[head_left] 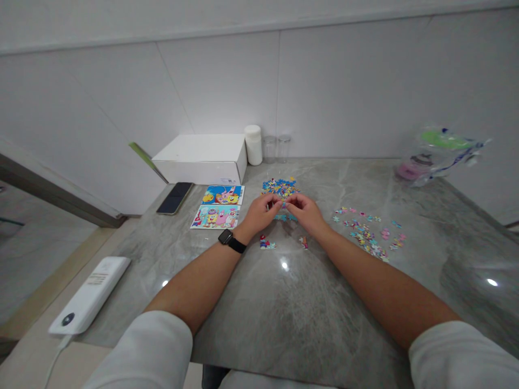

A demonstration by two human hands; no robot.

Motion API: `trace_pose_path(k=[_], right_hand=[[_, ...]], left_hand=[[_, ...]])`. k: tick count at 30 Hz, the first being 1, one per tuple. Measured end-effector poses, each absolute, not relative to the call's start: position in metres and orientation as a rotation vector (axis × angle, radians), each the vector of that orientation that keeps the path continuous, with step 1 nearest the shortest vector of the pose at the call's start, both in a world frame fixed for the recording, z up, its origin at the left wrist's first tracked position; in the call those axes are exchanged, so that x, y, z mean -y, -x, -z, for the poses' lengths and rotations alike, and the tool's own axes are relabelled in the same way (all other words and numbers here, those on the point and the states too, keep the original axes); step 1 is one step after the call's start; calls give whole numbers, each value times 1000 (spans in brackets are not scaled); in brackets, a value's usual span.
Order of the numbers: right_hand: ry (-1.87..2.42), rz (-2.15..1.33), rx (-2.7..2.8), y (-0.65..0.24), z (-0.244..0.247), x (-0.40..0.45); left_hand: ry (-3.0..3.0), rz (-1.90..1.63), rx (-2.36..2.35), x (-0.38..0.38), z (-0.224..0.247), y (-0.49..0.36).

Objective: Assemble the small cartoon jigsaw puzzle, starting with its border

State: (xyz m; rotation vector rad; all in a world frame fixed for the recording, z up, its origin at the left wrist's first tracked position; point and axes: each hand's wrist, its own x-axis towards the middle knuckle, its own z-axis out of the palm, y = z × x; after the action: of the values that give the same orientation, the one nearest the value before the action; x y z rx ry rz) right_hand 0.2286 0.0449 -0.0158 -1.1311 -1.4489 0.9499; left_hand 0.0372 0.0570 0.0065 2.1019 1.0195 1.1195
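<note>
My left hand (pixel 261 212) and my right hand (pixel 306 212) meet over the middle of the table, fingertips pinched around small jigsaw puzzle pieces (pixel 284 205) that my fingers partly hide. Just beyond them lies a heap of mixed puzzle pieces (pixel 279 187), mostly blue and yellow. A light-blue strip of pieces (pixel 286 217) shows below my fingers. Nearer to me are two small joined clusters, one red and blue (pixel 265 243) by my left wrist, one orange-brown (pixel 304 242) by my right wrist. Two cartoon picture cards (pixel 217 216) lie left of my left hand.
Scattered puzzle pieces (pixel 367 237) spread right of my right forearm. At the back stand a white box (pixel 203 156), a white bottle (pixel 253 145) and two clear cups (pixel 276 149). A phone (pixel 175 198) and a white cabled device (pixel 91 294) lie left; a plastic bag (pixel 436 156) sits back right.
</note>
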Motion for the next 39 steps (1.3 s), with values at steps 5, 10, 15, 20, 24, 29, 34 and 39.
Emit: trace_pose_path(k=[5, 10, 15, 20, 24, 29, 34, 39], right_hand=[[1127, -1016, 1428, -227, 14, -45], [1137, -978, 1511, -228, 9, -42], [1210, -937, 1653, -236, -4, -44], [1310, -889, 1833, -265, -37, -47], [1422, -731, 1977, -296, -71, -39], [1640, -670, 2124, -313, -82, -35], [1778, -758, 2180, -308, -61, -46], [1894, -744, 2168, -300, -42, -51]], left_hand=[[-2079, -1109, -1010, -56, -9, -37], [-2102, -1111, -996, -55, -10, -38], [-2159, -1051, -1002, -54, -12, -37], [-2278, -1030, -957, -54, -11, -36], [-2530, -923, -849, -52, -12, -39], [-2792, -731, -759, -46, -13, -42], [-2902, -568, -782, -40, -14, -44], [-2909, -490, -792, -37, -14, -46]])
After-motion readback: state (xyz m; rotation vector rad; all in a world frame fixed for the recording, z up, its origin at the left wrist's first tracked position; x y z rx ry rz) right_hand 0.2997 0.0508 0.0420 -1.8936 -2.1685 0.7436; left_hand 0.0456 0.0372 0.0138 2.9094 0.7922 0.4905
